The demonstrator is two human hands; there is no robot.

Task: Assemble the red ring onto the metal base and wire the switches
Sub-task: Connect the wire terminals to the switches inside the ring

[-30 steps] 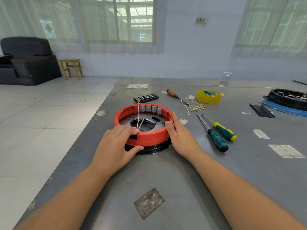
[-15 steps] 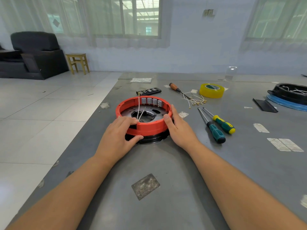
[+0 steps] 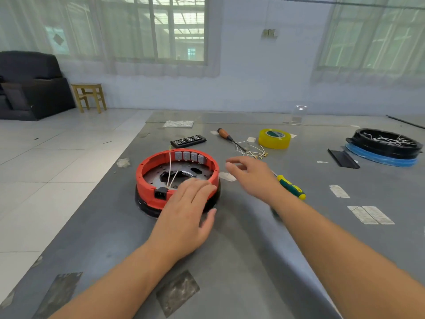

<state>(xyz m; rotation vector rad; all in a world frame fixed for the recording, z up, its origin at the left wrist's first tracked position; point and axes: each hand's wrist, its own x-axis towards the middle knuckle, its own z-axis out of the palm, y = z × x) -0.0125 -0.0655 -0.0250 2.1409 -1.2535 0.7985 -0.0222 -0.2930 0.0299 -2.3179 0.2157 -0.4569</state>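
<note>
The red ring (image 3: pixel 147 173) sits on the round metal base (image 3: pixel 161 173), which rests on a black part on the grey table (image 3: pixel 230 261). Several grey switches (image 3: pixel 189 156) line the ring's far inner wall, and white wires (image 3: pixel 171 171) run from the rim down to a black socket (image 3: pixel 160 194) at the near side. My left hand (image 3: pixel 186 217) rests with straight fingers on the ring's near right rim. My right hand (image 3: pixel 250 174) hovers to the right of the ring with fingers loosely spread, holding nothing.
A bundle of white wires with terminals (image 3: pixel 251 150) lies beyond my right hand. Nearby are a wooden-handled screwdriver (image 3: pixel 226 135), yellow tape roll (image 3: pixel 274 138), green-yellow screwdriver (image 3: pixel 291 186), black bit case (image 3: pixel 188 141) and a black tray on blue (image 3: pixel 384 146) at far right.
My right hand has let go of the ring's right side and lifted away to the right. My left hand slid from the ring's left front to its right front rim, uncovering the black socket.
</note>
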